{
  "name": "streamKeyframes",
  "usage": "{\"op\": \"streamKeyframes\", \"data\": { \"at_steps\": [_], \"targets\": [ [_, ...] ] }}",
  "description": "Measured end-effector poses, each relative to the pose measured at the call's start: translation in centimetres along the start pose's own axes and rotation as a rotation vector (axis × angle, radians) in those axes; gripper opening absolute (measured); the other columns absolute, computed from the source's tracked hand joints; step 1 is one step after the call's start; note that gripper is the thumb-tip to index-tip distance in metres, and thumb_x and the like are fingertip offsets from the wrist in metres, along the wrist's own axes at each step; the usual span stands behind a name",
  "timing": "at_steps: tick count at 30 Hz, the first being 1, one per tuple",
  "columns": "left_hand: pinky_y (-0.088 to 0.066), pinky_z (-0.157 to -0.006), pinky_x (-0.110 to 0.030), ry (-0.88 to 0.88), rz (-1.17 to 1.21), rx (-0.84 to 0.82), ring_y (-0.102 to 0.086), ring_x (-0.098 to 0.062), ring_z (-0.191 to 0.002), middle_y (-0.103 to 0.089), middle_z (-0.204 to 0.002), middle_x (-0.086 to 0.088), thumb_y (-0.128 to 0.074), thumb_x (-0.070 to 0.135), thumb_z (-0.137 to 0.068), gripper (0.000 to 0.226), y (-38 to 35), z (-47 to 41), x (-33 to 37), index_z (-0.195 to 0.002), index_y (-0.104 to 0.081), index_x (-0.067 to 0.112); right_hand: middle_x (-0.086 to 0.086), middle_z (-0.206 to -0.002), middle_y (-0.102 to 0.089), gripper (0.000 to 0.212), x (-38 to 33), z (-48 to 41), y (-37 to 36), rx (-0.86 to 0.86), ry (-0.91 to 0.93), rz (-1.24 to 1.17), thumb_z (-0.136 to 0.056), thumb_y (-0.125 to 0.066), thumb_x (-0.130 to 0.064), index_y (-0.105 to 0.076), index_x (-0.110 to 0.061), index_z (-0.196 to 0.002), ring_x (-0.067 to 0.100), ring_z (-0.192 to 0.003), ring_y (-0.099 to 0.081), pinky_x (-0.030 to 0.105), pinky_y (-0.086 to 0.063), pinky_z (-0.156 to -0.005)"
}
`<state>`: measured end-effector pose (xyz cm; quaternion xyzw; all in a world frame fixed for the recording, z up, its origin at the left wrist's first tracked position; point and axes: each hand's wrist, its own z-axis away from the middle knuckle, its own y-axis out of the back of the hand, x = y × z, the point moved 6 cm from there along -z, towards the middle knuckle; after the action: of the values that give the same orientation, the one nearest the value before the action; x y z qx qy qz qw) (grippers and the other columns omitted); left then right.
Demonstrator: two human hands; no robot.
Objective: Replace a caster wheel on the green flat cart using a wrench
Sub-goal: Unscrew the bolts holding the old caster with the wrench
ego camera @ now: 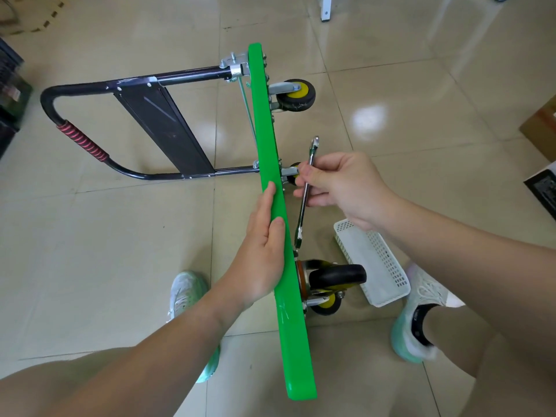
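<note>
Beige tiles (120, 236) carry the edge-standing green flat cart (264, 130). Left hand (261, 248) presses it with straight fingers; right hand (346, 191) pinches the wrench (311, 158), whose end below the fingers perhaps touches the cart.

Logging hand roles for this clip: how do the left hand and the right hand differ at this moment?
The left hand lies with straight fingers along the upturned edge of the green cart. The right hand curls its fingers round the wrench. The left hand touches the cart and carries no tool, while the right hand holds the tool beside the cart. Both hands are bare.
</note>
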<state>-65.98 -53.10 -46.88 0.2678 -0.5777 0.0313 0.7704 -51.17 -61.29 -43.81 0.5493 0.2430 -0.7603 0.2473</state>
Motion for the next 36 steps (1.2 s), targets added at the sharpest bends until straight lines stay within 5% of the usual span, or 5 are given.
{"op": "streamKeyframes", "data": {
  "at_steps": [10, 18, 23, 29, 36],
  "targets": [
    [-0.007, -0.125, -0.015, -0.021, 0.004, -0.017, -0.009, 0.008, -0.154, -0.013, -0.169, 0.02, -0.028, 0.02, -0.114, 0.057, 0.0, -0.2, -0.4, -0.163, -0.006, 0.036, 0.004, -0.083, -0.077, 0.009, 1.2, 0.0, -1.9, -0.093, -0.063, 0.092, -0.095, -0.068, -0.017, -0.074, -0.011, -0.097, 0.021, -0.081, -0.075, 0.042, -0.062, -0.081],
    [-0.01, -0.113, 0.0, -0.034, -0.014, 0.022, -0.015, 0.011, -0.15, -0.019, -0.162, 0.023, -0.029, 0.019, -0.114, 0.056, -0.1, -0.3, -0.4, -0.165, -0.01, 0.029, 0.003, -0.093, -0.079, 0.019, 0.3, 4.3, -1.7, -0.069, 0.153, 0.112, -0.091, -0.071, -0.009, -0.075, -0.026, -0.096, 0.014, -0.092, -0.075, 0.035, -0.061, -0.083],
    [-0.014, -0.124, -0.02, -0.003, 0.026, 0.012, -0.02, 0.001, -0.153, -0.021, -0.168, 0.016, -0.031, 0.025, -0.114, 0.056, -0.1, 0.1, -0.2, -0.164, -0.01, 0.038, -0.009, -0.092, -0.077, 0.031, 0.8, 8.5, -1.9, -0.123, 0.373, 0.136, -0.081, -0.076, 0.006, -0.076, -0.021, -0.095, 0.005, -0.09, -0.073, 0.025, -0.057, -0.089],
    [-0.014, -0.122, -0.018, 0.003, 0.024, 0.031, -0.019, 0.005, -0.152, -0.019, -0.168, 0.018, -0.028, 0.026, -0.113, 0.056, -0.2, 0.1, -0.1, -0.165, -0.01, 0.037, 0.009, -0.101, -0.076, 0.021, 2.0, 11.4, -0.6, 0.033, 0.614, 0.188, -0.08, -0.077, 0.001, -0.076, -0.002, -0.101, 0.015, -0.093, -0.075, 0.026, -0.059, -0.085],
    [-0.011, -0.125, -0.018, -0.002, 0.007, 0.031, -0.017, 0.006, -0.152, -0.018, -0.169, 0.018, -0.027, 0.021, -0.114, 0.056, -0.3, 0.1, 0.4, -0.166, -0.01, 0.033, 0.01, -0.094, -0.078, 0.017, -0.8, 8.3, 1.6, 0.077, 0.362, -0.046, -0.085, -0.073, -0.003, -0.074, -0.016, -0.095, 0.029, -0.091, -0.076, 0.041, -0.062, -0.083]
  ]
}}
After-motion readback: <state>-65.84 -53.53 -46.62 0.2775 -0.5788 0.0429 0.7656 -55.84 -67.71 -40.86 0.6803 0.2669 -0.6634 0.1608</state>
